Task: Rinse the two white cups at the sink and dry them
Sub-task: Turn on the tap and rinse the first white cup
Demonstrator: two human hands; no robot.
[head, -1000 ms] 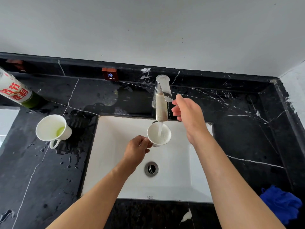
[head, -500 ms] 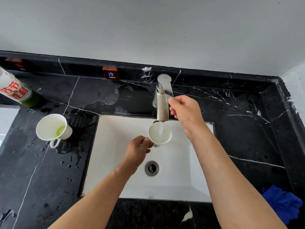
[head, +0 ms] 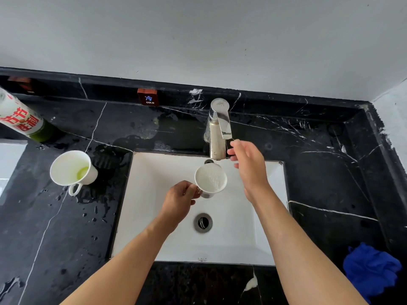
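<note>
My left hand grips the handle of a white cup held upright over the white sink, just below the faucet spout. The cup is full of foamy water. No stream shows from the spout. My right hand hovers beside the faucet lever, fingers spread, fingertips close to the lever's tip. A second white cup with green liquid at its bottom stands on the black counter left of the sink.
A blue cloth lies on the black marble counter at the front right. A white and green bottle leans at the far left. The drain sits mid-basin. Water drops spot the counter near the left cup.
Water was running into the cup and my right hand gripped the lever. Now the stream has stopped, my right hand has let go and drawn back, and the cup is full.
</note>
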